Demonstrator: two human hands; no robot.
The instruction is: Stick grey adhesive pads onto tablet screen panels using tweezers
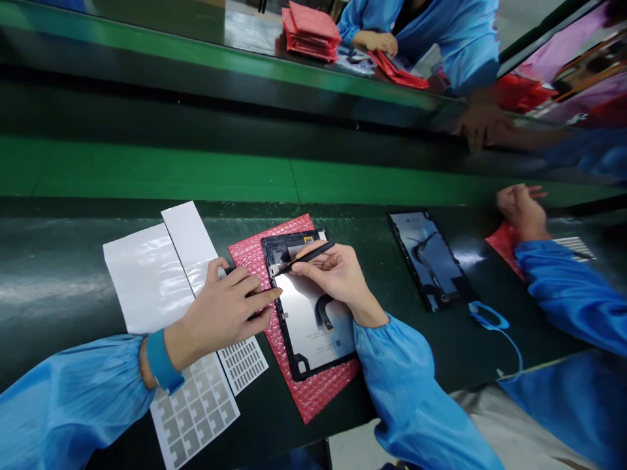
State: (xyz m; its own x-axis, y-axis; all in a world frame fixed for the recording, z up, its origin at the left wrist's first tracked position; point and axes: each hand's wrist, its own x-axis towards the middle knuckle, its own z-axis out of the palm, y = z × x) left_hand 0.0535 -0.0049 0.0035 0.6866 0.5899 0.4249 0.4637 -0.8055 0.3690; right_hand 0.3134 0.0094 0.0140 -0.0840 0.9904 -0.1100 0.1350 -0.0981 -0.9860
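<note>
Across the middle, a green conveyor belt (196,173). On the near side of the belt, a second dark panel (431,258) lying flat, with a blue looped cord (487,316) just beside it. Beyond the belt, stacked red pouches (311,29) near a co-worker's blue sleeve (465,39).

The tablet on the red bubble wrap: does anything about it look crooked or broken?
Nothing looks broken. The tablet lies at a slant on the bubble wrap, back open, while the left hand steadies its edge and the right hand holds a black tool to it.
</note>
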